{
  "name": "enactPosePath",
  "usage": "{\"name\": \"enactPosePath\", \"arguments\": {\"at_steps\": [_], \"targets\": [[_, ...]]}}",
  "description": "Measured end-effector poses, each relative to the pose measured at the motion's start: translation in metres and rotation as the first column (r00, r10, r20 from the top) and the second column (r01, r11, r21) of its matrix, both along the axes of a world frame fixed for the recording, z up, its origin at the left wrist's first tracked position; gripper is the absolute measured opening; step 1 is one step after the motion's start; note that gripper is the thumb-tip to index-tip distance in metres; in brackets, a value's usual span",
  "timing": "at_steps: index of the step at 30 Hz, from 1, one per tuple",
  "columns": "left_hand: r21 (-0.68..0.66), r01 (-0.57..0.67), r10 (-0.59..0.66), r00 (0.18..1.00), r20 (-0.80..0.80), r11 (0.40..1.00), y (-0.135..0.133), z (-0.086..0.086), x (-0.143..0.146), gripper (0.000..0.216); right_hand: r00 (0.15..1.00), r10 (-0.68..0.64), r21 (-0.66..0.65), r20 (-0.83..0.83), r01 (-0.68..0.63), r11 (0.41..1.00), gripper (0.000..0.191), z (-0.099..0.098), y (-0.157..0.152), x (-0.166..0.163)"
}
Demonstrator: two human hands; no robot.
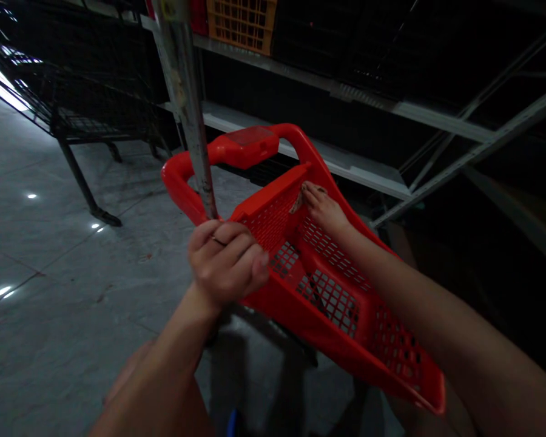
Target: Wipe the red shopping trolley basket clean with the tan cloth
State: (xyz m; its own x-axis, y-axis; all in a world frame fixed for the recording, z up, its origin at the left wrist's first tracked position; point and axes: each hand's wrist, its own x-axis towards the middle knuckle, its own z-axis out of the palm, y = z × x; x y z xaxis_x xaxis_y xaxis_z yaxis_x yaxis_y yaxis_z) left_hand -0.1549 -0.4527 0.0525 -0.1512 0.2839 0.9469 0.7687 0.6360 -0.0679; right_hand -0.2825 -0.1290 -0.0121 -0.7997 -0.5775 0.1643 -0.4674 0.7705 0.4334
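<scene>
Two bare forearms rise from the bottom of the frame, a small blue shape (233,423) showing between them at the lower edge, too little of it to name. Left of centre, the left hand (227,262), a thin ring (218,241) on one finger, has its fingers curled tight at the near corner of a red cart (316,328); whether it clamps the rim or the foot of the worn metal pole (192,100) rising behind it, I cannot tell. The cart fills the middle of the frame, its slotted basket slanting toward the lower right. Well apart from the left hand, the right hand (325,210) reaches into the basket just right of centre, fingers closed over a brownish cloth (296,204) near the corner of two slotted walls. Beyond, the cart's thick handle (248,145) loops above the basket, the pole crossing before its left end. Grey tiled floor (73,243) spreads at left with bright reflections. Farther off, a dark wire trolley (104,118) stands at upper left, and a pale metal rack (446,124) crosses the upper right, with a yellow crate (242,24) on its shelf, top centre.
</scene>
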Motion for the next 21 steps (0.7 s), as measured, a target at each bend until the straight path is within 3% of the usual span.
{"name": "enactPosePath", "arguments": {"at_steps": [3,5,6,8,12,14,15,17,21], "targets": [[-0.186,0.139,-0.128,0.989,0.073,0.973,0.023,-0.002,0.014,0.034,0.982,-0.047,0.169,0.182,0.016,0.986,0.050,-0.049,-0.004,0.022],[-0.294,0.184,-0.141,0.977,0.161,0.938,0.041,-0.006,0.019,0.037,0.973,-0.055,0.220,0.225,0.004,0.975,0.046,-0.061,0.000,0.029],[-0.331,0.192,-0.129,0.971,0.202,0.924,0.048,-0.008,0.020,0.038,0.972,-0.050,0.228,0.231,-0.004,0.974,0.045,-0.058,0.004,0.029],[-0.370,0.189,-0.098,0.963,0.252,0.909,0.059,-0.012,0.018,0.041,0.968,-0.039,0.240,0.246,-0.022,0.971,0.045,-0.035,0.015,0.021],[-0.360,0.160,-0.074,0.967,0.242,0.919,0.065,-0.020,0.004,0.047,0.993,-0.001,0.185,0.118,-0.021,0.983,0.047,0.038,0.040,-0.006],[-0.347,0.141,-0.064,0.973,0.222,0.927,0.066,-0.024,-0.005,0.047,1.000,-0.004,0.117,-0.013,0.005,0.993,0.047,0.059,0.048,-0.011],[-0.342,0.133,-0.060,0.975,0.216,0.930,0.066,-0.026,-0.009,0.047,0.998,-0.014,0.086,-0.055,0.019,0.996,0.047,0.060,0.050,-0.010],[-0.341,0.125,-0.053,0.975,0.215,0.932,0.067,-0.029,-0.016,0.044,0.998,-0.044,0.060,-0.050,0.047,0.997,0.048,0.044,0.052,0.003],[-0.348,0.108,-0.033,0.976,0.215,0.931,0.068,-0.032,-0.030,0.040,0.970,-0.134,0.204,0.203,0.092,0.975,0.045,-0.026,0.048,0.050]]}}
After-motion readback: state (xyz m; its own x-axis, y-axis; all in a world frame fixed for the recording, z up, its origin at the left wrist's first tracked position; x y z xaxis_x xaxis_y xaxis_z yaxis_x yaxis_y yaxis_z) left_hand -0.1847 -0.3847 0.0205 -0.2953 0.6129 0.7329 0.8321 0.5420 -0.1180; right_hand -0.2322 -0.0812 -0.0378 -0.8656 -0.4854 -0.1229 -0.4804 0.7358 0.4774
